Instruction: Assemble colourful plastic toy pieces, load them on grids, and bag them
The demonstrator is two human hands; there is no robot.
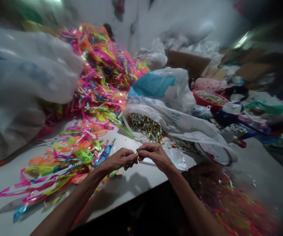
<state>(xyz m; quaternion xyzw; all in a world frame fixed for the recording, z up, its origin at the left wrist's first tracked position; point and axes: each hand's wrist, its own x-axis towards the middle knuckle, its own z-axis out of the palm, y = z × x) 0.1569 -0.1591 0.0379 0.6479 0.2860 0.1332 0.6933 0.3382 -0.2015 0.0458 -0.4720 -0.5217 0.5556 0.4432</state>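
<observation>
The piece [138, 156] pinched between the left hand [126, 158] and the right hand [156, 156] is mostly covered by fingers — too small to be identified. The tray [177, 159] is partly hidden by the right hand. Both forearms [76, 198] are cut off by the bottom edge, the bag [30, 65] by the left. The sack's bits [145, 124] cannot be told apart singly; the wall [143, 19] is blurred — as is the lower-right pile [232, 200].

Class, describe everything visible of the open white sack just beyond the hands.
The sack looks like thin, wrinkled white plastic with faint bluish print. It lies on its side on the table, mouth open toward the front left. Small multicoloured pieces fill the mouth and spill out. Its slack body stretches rightward; a white-and-blue bag appears to press against its far side.
</observation>
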